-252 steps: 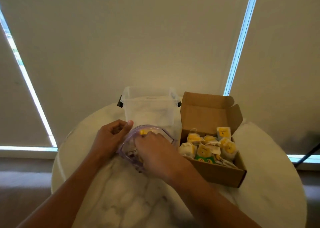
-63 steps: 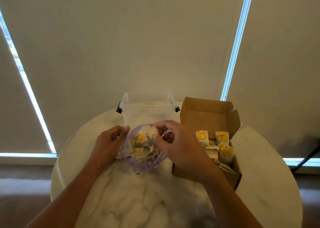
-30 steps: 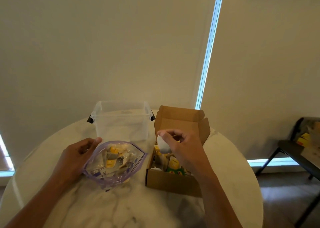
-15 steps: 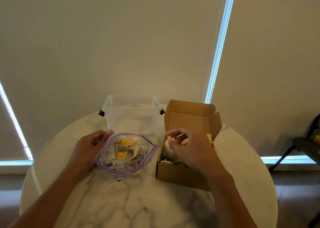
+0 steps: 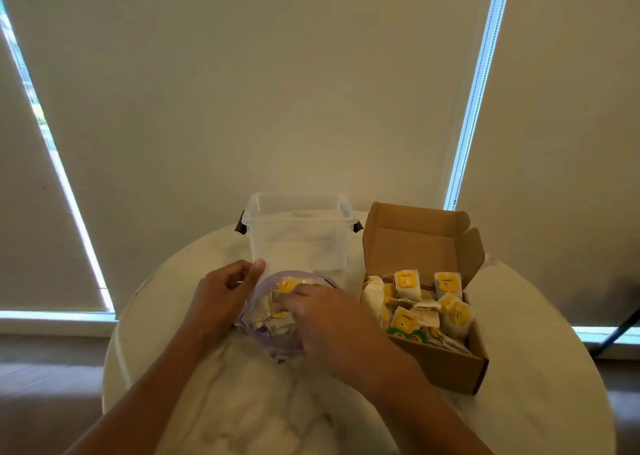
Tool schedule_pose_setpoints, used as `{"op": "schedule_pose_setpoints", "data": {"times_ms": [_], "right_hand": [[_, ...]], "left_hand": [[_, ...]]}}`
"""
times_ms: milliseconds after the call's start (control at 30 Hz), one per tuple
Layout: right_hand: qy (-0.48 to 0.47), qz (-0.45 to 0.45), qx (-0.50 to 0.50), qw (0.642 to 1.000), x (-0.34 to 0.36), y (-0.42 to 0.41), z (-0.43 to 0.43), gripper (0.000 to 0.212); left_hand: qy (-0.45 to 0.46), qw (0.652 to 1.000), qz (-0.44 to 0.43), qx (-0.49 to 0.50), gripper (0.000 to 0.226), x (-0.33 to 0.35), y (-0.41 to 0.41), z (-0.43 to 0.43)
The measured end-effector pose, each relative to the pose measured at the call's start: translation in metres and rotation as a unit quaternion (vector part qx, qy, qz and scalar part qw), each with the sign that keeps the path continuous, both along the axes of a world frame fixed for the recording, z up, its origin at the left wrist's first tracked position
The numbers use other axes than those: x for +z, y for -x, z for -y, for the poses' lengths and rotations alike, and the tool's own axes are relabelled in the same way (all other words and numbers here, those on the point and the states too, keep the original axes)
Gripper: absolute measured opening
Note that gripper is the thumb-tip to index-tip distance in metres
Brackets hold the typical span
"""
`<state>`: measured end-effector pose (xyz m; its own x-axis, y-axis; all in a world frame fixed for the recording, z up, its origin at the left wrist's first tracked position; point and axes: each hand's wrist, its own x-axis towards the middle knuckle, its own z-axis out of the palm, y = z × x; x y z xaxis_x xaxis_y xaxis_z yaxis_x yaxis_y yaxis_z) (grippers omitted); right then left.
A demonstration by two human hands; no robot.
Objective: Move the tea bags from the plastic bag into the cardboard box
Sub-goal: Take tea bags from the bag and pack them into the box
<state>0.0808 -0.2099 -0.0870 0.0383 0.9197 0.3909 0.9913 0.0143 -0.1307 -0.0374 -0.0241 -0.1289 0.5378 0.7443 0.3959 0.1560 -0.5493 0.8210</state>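
The move ahead turned on one thing: the bag [image 5: 263, 330] sat just left of the box [image 5: 446, 368], close but not clearly touching it, so any tea bag lifted out had only a short carry rightward over the box's left wall. Our right hand [image 5: 329, 319], the one nearer the box, was sunk in the bag's mouth. Its fingertips were hidden among the contents, so we could not tell whether they had closed on anything. Our left hand [image 5: 221, 298], on the side of the bag away from the box, pinched the rim and held the mouth up in a wide oval. A few tea bags [image 5: 286, 285] with yellow tags showed inside, jumbled, with no common long axis.

The box stood open, its lid upright at the back, and was already heaped with tea bags [image 5: 415, 302] up to about the rim. We judged the job well along. A clear tub [image 5: 298, 233] stood left of the box's lid, behind the bag.
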Motion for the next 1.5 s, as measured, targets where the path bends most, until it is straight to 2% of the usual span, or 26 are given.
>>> {"op": "schedule_pose_setpoints", "data": {"times_ms": [67, 200, 267, 400, 500, 600, 733, 833, 900, 1067, 1267, 1500], "right_hand": [[0.060, 0.056, -0.046, 0.996, 0.000, 0.005, -0.009, 0.050], [0.100, 0.106, -0.112, 0.983, 0.000, 0.012, -0.015, 0.031], [0.111, 0.106, -0.139, 0.978, -0.002, 0.009, -0.018, 0.033], [0.080, 0.073, -0.121, 0.987, 0.007, 0.002, -0.013, 0.044], [-0.024, -0.036, -0.085, 0.995, 0.008, -0.004, -0.002, 0.030], [-0.130, -0.177, -0.049, 0.974, 0.008, -0.007, 0.015, 0.018], [-0.192, -0.409, -0.010, 0.892, 0.030, -0.017, 0.045, 0.014], [-0.241, -0.486, -0.022, 0.840, 0.041, -0.028, 0.058, 0.013], [-0.280, -0.495, -0.050, 0.821, 0.041, -0.038, 0.066, 0.014], [-0.344, -0.423, -0.158, 0.823, 0.032, -0.069, 0.086, 0.011], [-0.384, -0.429, -0.161, 0.802, 0.029, -0.075, 0.092, 0.014], [-0.355, -0.431, -0.141, 0.818, 0.026, -0.077, 0.090, 0.011]], "left_hand": [[-0.008, 1.000, -0.008, 0.004, 0.049, 0.001, 0.001, 0.001], [-0.024, 0.999, -0.016, 0.018, 0.043, -0.001, 0.000, 0.001], [-0.027, 0.999, -0.018, 0.027, 0.045, -0.003, -0.001, -0.001], [-0.028, 0.999, -0.023, 0.027, 0.044, -0.004, -0.003, -0.004], [-0.030, 0.999, -0.013, 0.013, 0.047, -0.004, -0.003, -0.005], [-0.030, 0.999, -0.027, 0.011, 0.051, -0.006, -0.002, -0.012], [-0.043, 0.999, -0.018, 0.011, 0.051, -0.008, -0.002, -0.013], [-0.044, 0.999, -0.017, 0.009, 0.049, -0.008, -0.002, -0.012], [-0.037, 0.999, -0.026, 0.009, 0.048, -0.007, -0.001, -0.011], [-0.025, 0.999, -0.019, 0.002, 0.046, -0.006, -0.001, -0.013], [-0.025, 1.000, -0.003, -0.006, 0.038, -0.007, -0.001, -0.009], [-0.029, 0.999, -0.007, -0.010, 0.033, -0.004, -0.001, -0.008]]}}
